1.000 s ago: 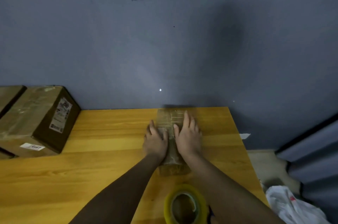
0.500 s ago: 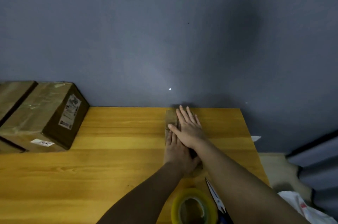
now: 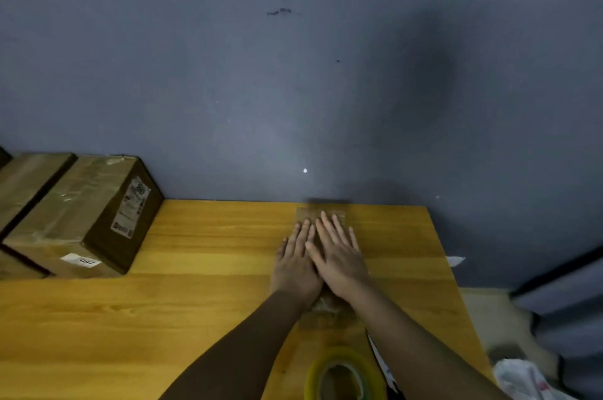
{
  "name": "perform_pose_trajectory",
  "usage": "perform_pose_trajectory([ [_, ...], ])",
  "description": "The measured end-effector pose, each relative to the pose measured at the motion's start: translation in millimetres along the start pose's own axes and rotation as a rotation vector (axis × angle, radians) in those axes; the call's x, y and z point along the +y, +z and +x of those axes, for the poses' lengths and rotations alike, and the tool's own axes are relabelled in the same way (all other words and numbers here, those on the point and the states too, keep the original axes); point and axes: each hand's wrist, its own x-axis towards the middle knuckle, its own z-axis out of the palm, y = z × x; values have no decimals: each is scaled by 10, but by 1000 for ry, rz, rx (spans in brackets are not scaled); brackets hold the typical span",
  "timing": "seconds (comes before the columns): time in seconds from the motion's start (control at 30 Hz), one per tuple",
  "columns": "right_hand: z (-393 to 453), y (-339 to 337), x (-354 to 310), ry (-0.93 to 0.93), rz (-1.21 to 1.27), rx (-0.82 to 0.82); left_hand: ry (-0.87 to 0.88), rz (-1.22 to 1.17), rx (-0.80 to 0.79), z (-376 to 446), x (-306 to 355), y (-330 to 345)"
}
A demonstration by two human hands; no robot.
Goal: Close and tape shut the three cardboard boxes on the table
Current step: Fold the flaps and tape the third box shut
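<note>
Left hand [image 3: 295,264] slid up beside right hand [image 3: 339,256] | both flat, fingers spread, pressing tape on small box [image 3: 321,213] at tabletop [image 3: 195,301] 1 o'clock | step: smoothing seal | next: likely set aside; tape roll [image 3: 339,373] at 5 o'clock

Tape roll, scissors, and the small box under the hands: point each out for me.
tape roll [image 3: 342,373]: head view, on its yellowish rim.
scissors [image 3: 375,350]: head view, on the pale blade.
small box [image 3: 326,213]: head view, on its taped top past the fingers.

both flat hands, left hand [image 3: 295,264] and right hand [image 3: 339,257], press the taped box [image 3: 323,213].
</note>
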Motion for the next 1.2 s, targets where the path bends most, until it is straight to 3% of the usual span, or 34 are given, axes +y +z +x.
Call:
perform_pose_trajectory([
  [0.23, -118, 72, -16, 31, -9, -18, -1, 108, -31, 4, 4, 19],
  [0.5, -139, -49, -21, 22, 13, -133, 111, 50, -69, -277, -28, -46],
  [0.73, -627, 191, 23, 23, 68, 116, 23, 39, -45, -277, 11, -29],
  [0.9, -665, 211, 40, 43, -9, 120, 0, -198, 84, -350, 13, 75],
  [1.2, -646, 155, 16, 42, -38, 51, -1, -58, 35, -361, 14, 100],
])
